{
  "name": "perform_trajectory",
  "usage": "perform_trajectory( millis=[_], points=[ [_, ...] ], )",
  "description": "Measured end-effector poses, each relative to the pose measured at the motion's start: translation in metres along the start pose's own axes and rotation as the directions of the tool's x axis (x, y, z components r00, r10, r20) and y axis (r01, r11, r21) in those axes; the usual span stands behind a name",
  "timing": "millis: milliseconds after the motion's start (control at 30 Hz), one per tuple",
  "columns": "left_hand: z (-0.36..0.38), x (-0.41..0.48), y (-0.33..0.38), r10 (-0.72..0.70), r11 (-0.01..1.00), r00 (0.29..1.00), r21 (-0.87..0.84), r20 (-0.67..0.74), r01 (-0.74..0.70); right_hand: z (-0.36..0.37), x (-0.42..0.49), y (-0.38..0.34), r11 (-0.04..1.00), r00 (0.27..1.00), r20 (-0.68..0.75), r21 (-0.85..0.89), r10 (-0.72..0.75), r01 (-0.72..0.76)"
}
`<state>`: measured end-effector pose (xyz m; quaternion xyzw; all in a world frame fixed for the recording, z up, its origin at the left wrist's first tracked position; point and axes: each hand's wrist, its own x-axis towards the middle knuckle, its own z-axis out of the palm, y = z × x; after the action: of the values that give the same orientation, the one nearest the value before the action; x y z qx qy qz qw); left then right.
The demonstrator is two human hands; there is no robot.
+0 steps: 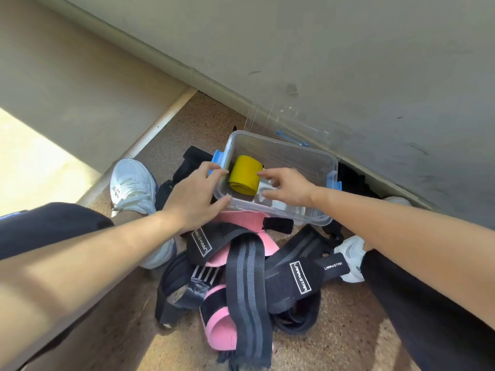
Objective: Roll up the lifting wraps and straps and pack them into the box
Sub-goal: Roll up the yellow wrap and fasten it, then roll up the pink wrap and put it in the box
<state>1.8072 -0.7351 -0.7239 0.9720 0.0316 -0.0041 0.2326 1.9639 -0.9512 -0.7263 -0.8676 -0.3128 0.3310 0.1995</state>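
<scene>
A clear plastic box with blue latches stands on the floor by the wall. Inside it, at the left end, lies a rolled yellow wrap. My left hand reaches over the box's left corner, fingertips at the roll's left end and thumb at the near rim. My right hand is inside the box, with its index fingertip touching the roll's right end. In front of the box lies a tangled pile: a black-and-grey striped wrap, pink wraps and black labelled wrist wraps.
The box's clear lid leans against the grey wall behind it. My white shoes flank the pile on the speckled brown floor. More black straps lie left of the box. A low ledge runs along the left.
</scene>
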Motion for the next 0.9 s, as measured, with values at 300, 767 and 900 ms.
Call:
perform_trajectory(
  millis=[300,767,900],
  points=[
    [-0.004,-0.044,0.008,-0.281,0.96,0.874,0.121,0.398,0.253,0.051,-0.096,-0.039,0.977,0.985,0.081,-0.142,-0.151,0.162],
    [0.036,-0.046,0.002,-0.424,0.525,0.737,-0.52,0.527,0.674,0.094,-0.08,-0.05,0.999,0.998,0.047,-0.026,0.038,-0.037],
    [0.047,-0.05,0.0,-0.432,0.511,0.656,-0.432,0.619,0.743,0.084,-0.088,-0.038,0.998,1.0,0.002,0.064,0.018,-0.018]
  ],
)
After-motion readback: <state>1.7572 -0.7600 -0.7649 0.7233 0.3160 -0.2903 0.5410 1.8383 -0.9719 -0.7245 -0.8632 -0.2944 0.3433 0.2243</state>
